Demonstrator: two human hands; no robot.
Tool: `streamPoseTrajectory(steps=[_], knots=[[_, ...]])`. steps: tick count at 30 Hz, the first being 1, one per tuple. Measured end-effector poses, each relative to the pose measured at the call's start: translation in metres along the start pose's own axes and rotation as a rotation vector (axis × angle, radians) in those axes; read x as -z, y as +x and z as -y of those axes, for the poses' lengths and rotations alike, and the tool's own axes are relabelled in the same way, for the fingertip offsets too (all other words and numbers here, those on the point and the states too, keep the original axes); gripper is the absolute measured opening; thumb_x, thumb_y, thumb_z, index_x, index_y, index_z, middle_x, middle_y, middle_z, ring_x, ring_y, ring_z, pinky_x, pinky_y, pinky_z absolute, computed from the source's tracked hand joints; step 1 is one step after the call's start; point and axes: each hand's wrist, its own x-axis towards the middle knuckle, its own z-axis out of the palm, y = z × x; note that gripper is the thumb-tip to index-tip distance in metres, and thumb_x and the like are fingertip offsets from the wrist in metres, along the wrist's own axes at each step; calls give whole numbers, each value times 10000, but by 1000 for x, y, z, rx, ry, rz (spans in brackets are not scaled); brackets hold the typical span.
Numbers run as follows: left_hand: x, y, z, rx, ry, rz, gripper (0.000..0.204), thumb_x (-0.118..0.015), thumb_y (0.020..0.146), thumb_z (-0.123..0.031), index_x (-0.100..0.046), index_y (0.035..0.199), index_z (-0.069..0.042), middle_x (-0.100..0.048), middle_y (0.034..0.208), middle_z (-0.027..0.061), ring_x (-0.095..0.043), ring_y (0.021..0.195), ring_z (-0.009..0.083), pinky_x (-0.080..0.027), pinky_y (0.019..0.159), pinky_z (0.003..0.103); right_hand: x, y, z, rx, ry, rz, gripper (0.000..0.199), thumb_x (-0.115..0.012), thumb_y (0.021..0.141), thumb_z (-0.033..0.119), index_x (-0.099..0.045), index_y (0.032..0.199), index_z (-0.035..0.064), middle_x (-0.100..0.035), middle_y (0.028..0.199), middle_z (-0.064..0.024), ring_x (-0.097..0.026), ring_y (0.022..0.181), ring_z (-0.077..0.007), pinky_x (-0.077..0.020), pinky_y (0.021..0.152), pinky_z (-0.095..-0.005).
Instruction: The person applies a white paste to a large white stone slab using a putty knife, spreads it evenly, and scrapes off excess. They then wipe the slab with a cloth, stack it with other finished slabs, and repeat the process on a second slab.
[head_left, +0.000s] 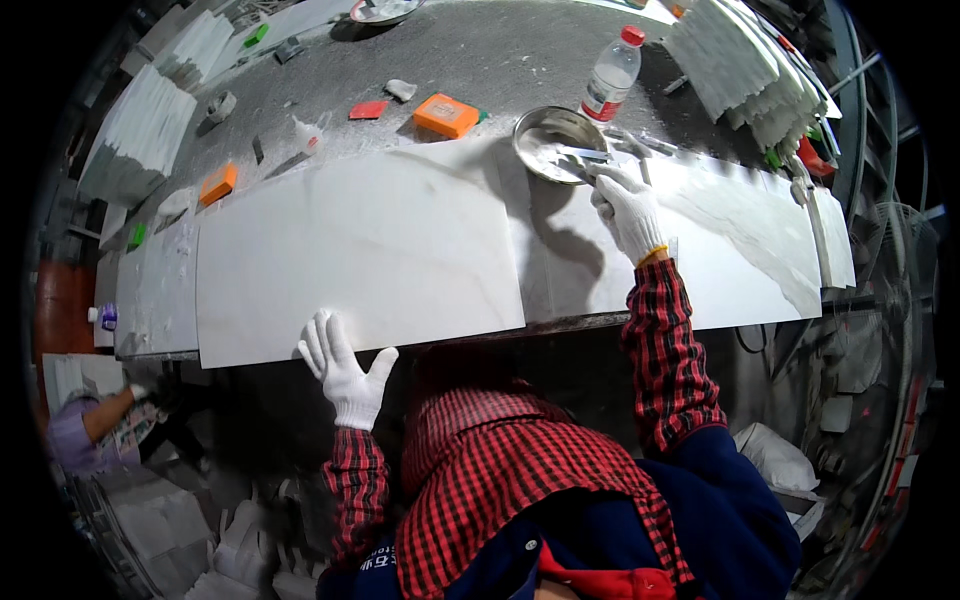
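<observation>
A large white stone slab (360,250) lies on the grey workbench (480,60), overhanging its near edge. My left hand (343,368), in a white glove, rests open-fingered against the slab's near edge. My right hand (625,205), also gloved, holds a flat metal scraper (585,153) whose blade reaches into a round metal bowl (553,140) with white paste in it. A second white slab (730,250) lies under and to the right of my right hand.
A clear plastic bottle with a red cap (612,72) stands behind the bowl. Orange blocks (446,114) (217,183) lie on the bench. Stacks of white tiles (745,70) (140,135) sit at the back right and left. Another person's arm (100,415) shows at lower left.
</observation>
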Motion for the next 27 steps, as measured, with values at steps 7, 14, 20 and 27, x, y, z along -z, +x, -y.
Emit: streamPoseTrajectory(steps=[7,14,20,27], knots=[[3,0,0,25,26,6,1010,-761,786,-543,-309,1508,1,-325,1565,211,-225,1477,404,-110,1204,584,-53,-68,2,-75,-6,186,318,-581,973,182,-668,1236,26,-616,767,-4,-512,600,-45,-397,530,-193],[0,3,-23,9,29,46,1014,-746,806,-545,-284,1523,4,-292,1586,207,-198,1495,392,-120,1221,548,-128,-112,-5,-188,-210,490,317,-574,964,162,-679,1232,29,-659,798,-41,-574,644,-84,-489,600,-230],[8,12,-32,56,48,138,1019,-767,783,-537,-308,1512,7,-298,1584,202,-211,1490,392,-134,1225,526,-152,-118,-35,514,-618,570,356,-568,903,82,-684,1239,103,-749,972,-107,-710,773,-183,-549,674,-309],[10,17,-19,-28,71,163,1020,-763,759,-561,-329,1514,-31,-311,1581,183,-228,1483,379,-136,1224,529,-140,-89,-31,146,-385,201,266,-635,903,104,-722,1154,121,-739,888,-119,-714,742,-196,-540,655,-323]])
